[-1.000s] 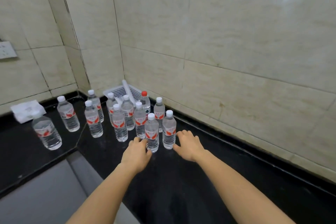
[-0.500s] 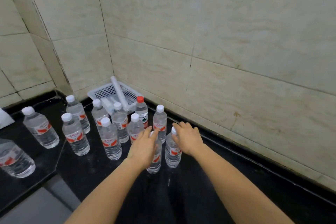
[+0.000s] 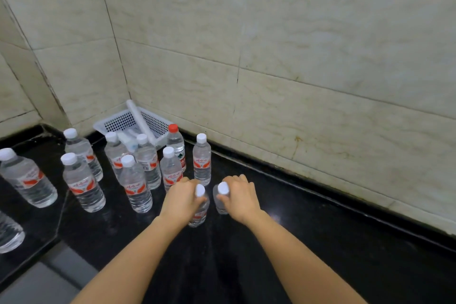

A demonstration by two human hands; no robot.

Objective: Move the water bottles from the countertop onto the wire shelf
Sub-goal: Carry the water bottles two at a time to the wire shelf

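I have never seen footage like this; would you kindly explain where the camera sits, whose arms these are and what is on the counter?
No machine here: a person wears one wide-angle camera on the head, looking down at their own bare arms. The left hand grips the left bottle, the right hand the right bottle, both white-capped, at the black countertop. Behind stand more water bottles, including a red-capped bottle, and a white basket in the corner. No wire shelf shows.
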